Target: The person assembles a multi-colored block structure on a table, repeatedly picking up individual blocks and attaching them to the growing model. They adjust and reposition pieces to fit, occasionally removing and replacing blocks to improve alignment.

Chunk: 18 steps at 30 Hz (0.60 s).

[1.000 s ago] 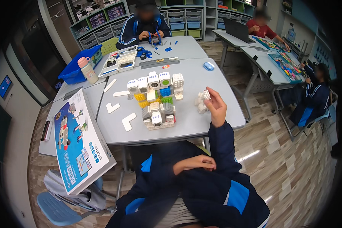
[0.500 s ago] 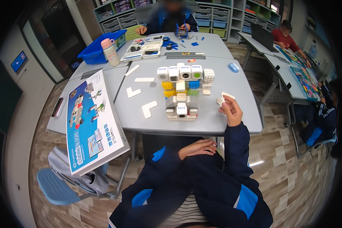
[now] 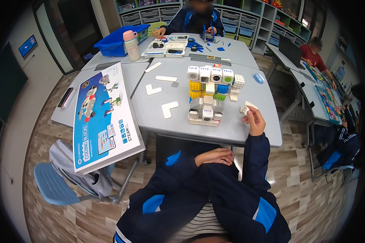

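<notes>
Right hand grips white block piece above surface, beside block tower; left hand loosely curled, empty, against torso.

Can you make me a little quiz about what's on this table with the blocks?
1. True or false: the right hand holds a small white block piece up beside the block model.
2. Where does the left hand rest? A) on the big box B) against the person's own dark jacket, below the table edge C) on the pink bottle
3. Fill in: the flat white pieces lie on the grey table to the ____ of the model.

Key: 1 true; 2 B; 3 left
</notes>
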Each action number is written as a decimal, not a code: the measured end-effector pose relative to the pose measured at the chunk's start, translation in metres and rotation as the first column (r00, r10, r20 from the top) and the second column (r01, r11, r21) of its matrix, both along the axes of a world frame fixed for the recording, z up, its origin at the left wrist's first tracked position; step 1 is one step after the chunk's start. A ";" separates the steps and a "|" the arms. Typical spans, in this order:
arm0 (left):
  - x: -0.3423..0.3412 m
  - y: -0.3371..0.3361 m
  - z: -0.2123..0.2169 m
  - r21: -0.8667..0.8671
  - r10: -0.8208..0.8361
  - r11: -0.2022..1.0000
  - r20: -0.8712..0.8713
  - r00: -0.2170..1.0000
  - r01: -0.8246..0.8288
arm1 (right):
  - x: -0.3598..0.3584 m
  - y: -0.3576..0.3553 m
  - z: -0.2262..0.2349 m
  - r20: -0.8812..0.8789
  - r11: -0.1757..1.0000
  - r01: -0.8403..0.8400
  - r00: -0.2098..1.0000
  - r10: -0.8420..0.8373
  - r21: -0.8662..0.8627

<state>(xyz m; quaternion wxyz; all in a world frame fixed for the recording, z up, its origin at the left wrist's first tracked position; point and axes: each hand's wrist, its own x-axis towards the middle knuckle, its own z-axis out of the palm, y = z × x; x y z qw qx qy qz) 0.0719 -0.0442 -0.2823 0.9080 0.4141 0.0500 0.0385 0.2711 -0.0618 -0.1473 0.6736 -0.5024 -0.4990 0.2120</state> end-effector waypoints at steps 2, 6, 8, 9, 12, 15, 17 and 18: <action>-0.001 0.000 0.001 0.007 0.005 1.000 -0.002 1.000 -0.005 | 0.000 0.000 0.000 0.006 1.000 0.012 1.000 -0.012 -0.012; -0.001 0.000 -0.003 0.015 0.008 1.000 0.001 1.000 -0.008 | 0.001 0.001 -0.003 0.022 0.999 0.038 0.999 -0.038 -0.020; 0.000 0.001 -0.008 0.023 0.004 1.000 0.004 1.000 -0.004 | 0.003 0.002 -0.006 0.015 1.000 0.021 1.000 -0.021 0.000; 0.000 0.001 -0.009 0.028 0.002 1.000 0.008 1.000 -0.002 | 0.004 0.003 -0.007 0.013 1.000 0.021 1.000 -0.021 0.008; 0.000 -0.002 0.002 0.073 0.026 0.997 -0.009 1.000 -0.026 | 0.007 0.003 -0.007 0.003 0.999 0.007 1.000 -0.007 -0.045; -0.012 -0.015 0.042 0.545 0.186 0.820 0.039 0.982 -0.177 | -0.005 -0.004 -0.004 -0.014 0.983 0.003 1.000 -0.001 0.183; -0.029 -0.036 0.082 0.657 0.352 0.659 0.159 0.923 -0.365 | -0.020 -0.020 0.002 -0.014 0.974 -0.024 0.999 0.028 0.227; -0.039 -0.047 0.102 0.629 0.433 0.630 0.202 0.878 -0.455 | -0.030 -0.030 0.006 -0.018 0.954 -0.103 0.994 0.112 0.283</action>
